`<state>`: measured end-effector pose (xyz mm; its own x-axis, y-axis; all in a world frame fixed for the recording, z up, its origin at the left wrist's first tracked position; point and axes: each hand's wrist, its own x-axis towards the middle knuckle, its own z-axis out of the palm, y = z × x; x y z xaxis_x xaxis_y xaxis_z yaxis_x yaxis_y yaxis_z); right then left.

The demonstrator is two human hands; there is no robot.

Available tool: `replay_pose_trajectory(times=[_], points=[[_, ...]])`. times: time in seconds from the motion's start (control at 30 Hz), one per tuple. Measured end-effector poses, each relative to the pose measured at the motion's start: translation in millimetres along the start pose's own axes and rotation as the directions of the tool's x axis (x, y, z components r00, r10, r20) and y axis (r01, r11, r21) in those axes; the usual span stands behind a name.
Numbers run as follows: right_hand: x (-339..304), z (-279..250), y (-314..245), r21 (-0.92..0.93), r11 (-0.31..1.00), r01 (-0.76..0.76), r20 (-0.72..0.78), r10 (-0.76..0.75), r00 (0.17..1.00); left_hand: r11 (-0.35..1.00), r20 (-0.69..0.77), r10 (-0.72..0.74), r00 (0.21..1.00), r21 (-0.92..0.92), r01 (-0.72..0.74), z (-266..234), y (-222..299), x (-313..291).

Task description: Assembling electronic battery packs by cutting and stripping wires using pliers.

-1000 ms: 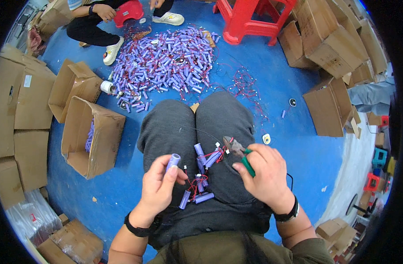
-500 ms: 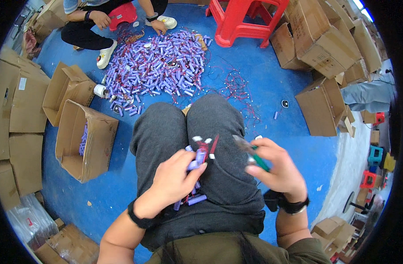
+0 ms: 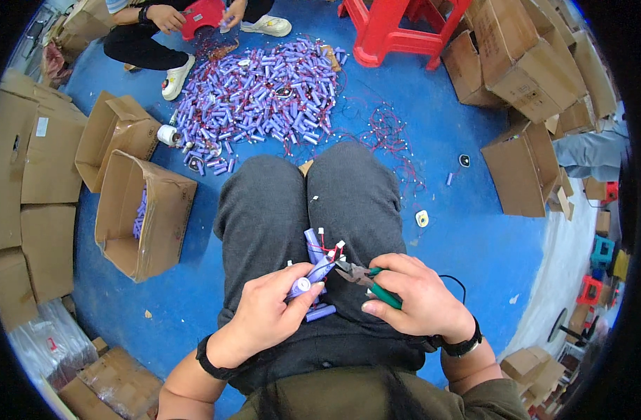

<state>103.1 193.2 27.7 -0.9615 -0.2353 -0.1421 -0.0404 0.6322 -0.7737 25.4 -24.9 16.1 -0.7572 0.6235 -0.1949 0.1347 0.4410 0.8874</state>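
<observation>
Blue floor point(image 3: 474, 231) below. Over my lap, left hand point(image 3: 275, 315) grips a purple cell point(image 3: 310, 278) with red leads; right hand point(image 3: 415, 301) clenches green-handled cutters point(image 3: 366, 280), tips touching the cell.

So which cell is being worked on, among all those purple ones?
Skip the big purple pile on the blue floor and look at the lap. The left hand holds one purple cell up to green-handled cutters; others lie loose on the lap.

Cells point(image 3: 312, 271) on lap, pile point(image 3: 261, 94) ahead, open box point(image 3: 149, 213) left
</observation>
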Motion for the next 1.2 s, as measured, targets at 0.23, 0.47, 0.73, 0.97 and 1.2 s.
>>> replay_pose_trajectory(times=[0.23, 0.47, 0.73, 0.97, 1.2], points=[[3.4, 2.3, -3.5, -0.139, 0.988, 0.069, -0.076, -0.08, 0.994, 0.971, -0.082, 0.204, 0.976, 0.141, -0.191, 5.1, -0.1, -4.8], [-0.6, 6.5, -9.5, -0.305, 0.95, 0.072, -0.077, -0.1, 0.992, 0.88, 0.098, -0.127, 0.987, -0.449, 0.158, 4.2, -2.5, -11.9], [-1.1, -3.1, -8.4, -0.371, 0.924, 0.095, -0.051, -0.123, 0.991, 0.593, 0.342, -0.155, 0.927, -0.718, 0.364, 2.2, -11.0, -13.5], [-1.7, 4.9, -9.6, -0.369, 0.922, 0.116, -0.036, -0.139, 0.99, 0.555, 0.435, -0.201, 0.878, -0.688, 0.468, -2.0, -10.4, -12.4], [-2.5, 8.0, -14.6, -0.403, 0.911, 0.088, -0.138, -0.156, 0.978, 0.771, 0.354, -0.263, 0.898, -0.483, 0.416, -2.7, 2.8, -10.6]])
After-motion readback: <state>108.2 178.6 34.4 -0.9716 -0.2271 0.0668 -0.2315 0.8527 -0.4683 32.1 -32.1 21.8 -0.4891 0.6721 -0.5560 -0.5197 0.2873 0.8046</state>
